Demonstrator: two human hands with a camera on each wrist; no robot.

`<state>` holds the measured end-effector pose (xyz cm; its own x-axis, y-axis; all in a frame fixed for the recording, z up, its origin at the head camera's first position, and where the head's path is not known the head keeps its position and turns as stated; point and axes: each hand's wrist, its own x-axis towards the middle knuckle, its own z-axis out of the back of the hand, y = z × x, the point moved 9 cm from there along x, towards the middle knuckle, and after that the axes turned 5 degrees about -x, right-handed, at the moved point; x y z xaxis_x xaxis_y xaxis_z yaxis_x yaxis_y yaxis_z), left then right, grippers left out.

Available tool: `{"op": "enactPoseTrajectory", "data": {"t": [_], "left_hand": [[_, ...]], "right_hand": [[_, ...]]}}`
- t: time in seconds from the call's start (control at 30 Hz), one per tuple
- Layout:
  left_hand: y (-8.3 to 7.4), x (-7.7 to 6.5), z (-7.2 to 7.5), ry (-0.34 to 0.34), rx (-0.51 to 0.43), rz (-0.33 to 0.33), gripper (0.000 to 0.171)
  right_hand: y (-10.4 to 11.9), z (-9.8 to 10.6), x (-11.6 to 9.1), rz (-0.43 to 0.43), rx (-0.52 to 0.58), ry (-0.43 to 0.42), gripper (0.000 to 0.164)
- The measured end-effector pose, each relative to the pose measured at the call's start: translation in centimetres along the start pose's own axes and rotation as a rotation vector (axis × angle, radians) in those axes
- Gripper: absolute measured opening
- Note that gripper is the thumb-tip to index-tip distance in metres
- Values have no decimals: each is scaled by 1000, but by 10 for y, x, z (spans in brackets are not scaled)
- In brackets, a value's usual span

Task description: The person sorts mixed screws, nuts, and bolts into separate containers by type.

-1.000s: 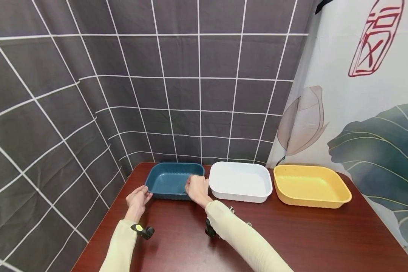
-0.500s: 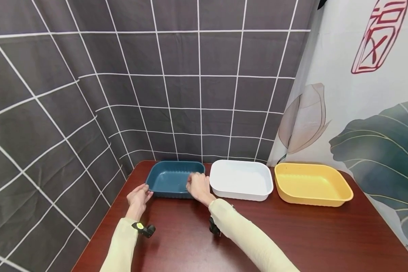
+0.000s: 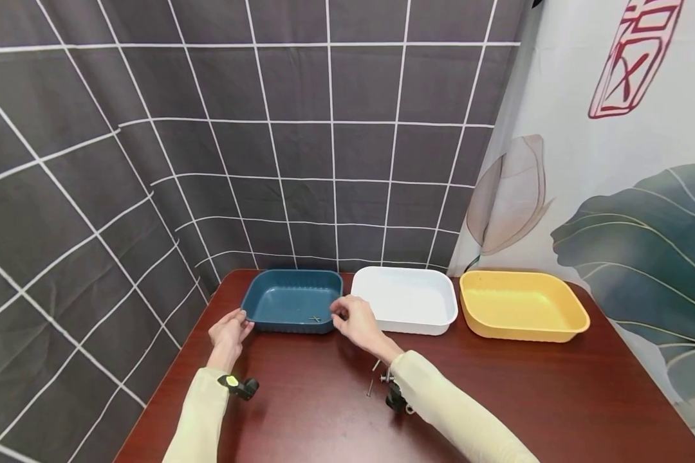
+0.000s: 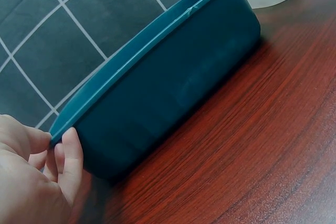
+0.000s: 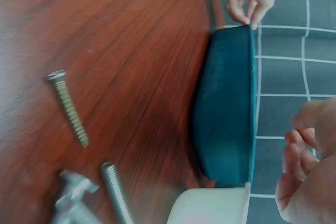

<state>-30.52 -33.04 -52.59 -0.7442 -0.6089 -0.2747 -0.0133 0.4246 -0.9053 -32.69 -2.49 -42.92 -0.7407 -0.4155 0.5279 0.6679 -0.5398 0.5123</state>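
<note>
My left hand (image 3: 228,332) pinches the rim of the dark blue tray (image 3: 260,308) at its front left corner, thumb on the rim and fingers against the outer wall in the left wrist view. Small screws (image 3: 315,318) lie on the tray floor near its front right. My right hand (image 3: 356,319) hovers by the tray's right rim, in front of the white tray (image 3: 405,326). Its fingers are loosely bent, with nothing visible between them. On the table below lie a screw (image 5: 69,109), a threaded metal rod (image 5: 116,192) and a blurred silvery piece of hardware (image 5: 76,198).
A yellow tray (image 3: 521,331) stands to the right of the white one. The trays form a row along the back of the reddish-brown table (image 3: 324,418). Behind hangs a dark gridded curtain (image 3: 301,154).
My right hand has come out of the blue tray, rightward and toward me, uncovering the screws inside. More hardware shows by the right wrist. My left hand keeps its hold on the rim.
</note>
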Motion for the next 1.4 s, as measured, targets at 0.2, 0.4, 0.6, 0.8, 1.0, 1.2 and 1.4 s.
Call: {"op": "enactPoseTrajectory", "data": {"t": [0.2, 0.4, 0.6, 0.8, 1.0, 1.2, 1.4], "left_hand": [[-5, -1, 0, 1, 29, 4, 39], [-9, 1, -1, -1, 14, -2, 39], [-8, 3, 1, -13, 12, 0, 37], [-6, 1, 3, -13, 37, 8, 39], [-6, -1, 2, -3, 38, 11, 40], [-5, -2, 0, -5, 25, 11, 39], [-2, -3, -1, 2, 38, 17, 39]], "right_hand": [[-9, 5, -27, 34, 56, 138, 10], [-15, 7, -50, 46, 165, 249, 11], [-18, 7, -69, 72, 188, 326, 15], [-19, 7, -85, 136, 165, 375, 15], [-18, 5, -94, 194, 141, 407, 18], [-23, -1, -101, 141, 168, 479, 19], [-21, -2, -105, 164, 127, 510, 20]]}}
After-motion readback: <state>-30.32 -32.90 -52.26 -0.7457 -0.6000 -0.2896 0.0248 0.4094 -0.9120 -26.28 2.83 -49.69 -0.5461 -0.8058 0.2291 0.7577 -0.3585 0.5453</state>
